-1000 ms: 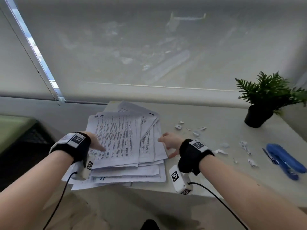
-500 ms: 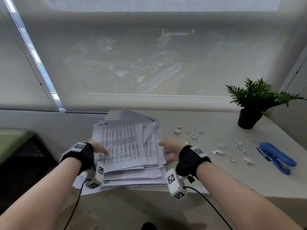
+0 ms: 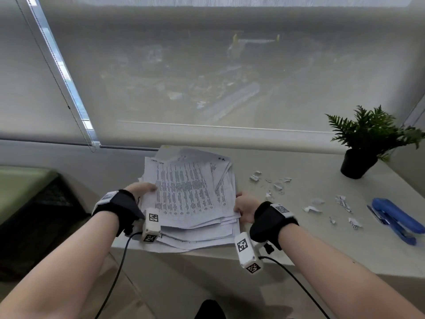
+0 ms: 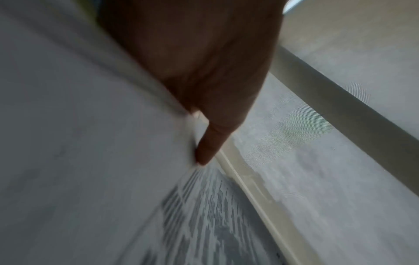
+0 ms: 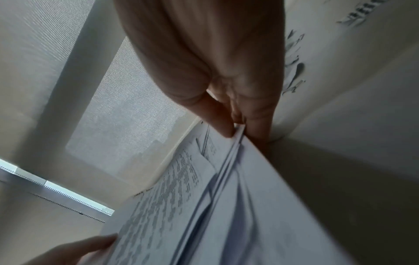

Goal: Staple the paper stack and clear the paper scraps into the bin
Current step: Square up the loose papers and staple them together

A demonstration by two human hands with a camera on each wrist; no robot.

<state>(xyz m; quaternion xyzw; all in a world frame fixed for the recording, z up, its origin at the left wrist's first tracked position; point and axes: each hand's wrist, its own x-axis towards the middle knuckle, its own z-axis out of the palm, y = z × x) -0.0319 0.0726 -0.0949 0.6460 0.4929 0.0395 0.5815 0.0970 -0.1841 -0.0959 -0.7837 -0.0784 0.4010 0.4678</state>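
Observation:
A messy stack of printed sheets (image 3: pixel 186 194) lies at the white table's near left corner and overhangs its front edge. My left hand (image 3: pixel 143 188) holds the stack's left edge, thumb (image 4: pixel 209 141) on the top sheet; its other fingers are hidden under the paper. My right hand (image 3: pixel 240 203) pinches the right edge between thumb and fingers (image 5: pixel 221 123), with the sheets (image 5: pixel 204 206) fanned out below. Small torn paper scraps (image 3: pixel 278 186) are scattered right of the stack, and more scraps (image 3: pixel 342 202) lie toward a blue stapler (image 3: pixel 395 218) at the right.
A potted green plant (image 3: pixel 362 157) stands at the back right of the table (image 3: pixel 299 238). A dark mesh container (image 3: pixel 39 217) sits low at the left, beside the table. A drawn roller blind (image 3: pixel 207 77) covers the window behind.
Both hands have moved from lying on top of the sheets to the stack's side edges and taken hold. The loose sheets are drawn closer together.

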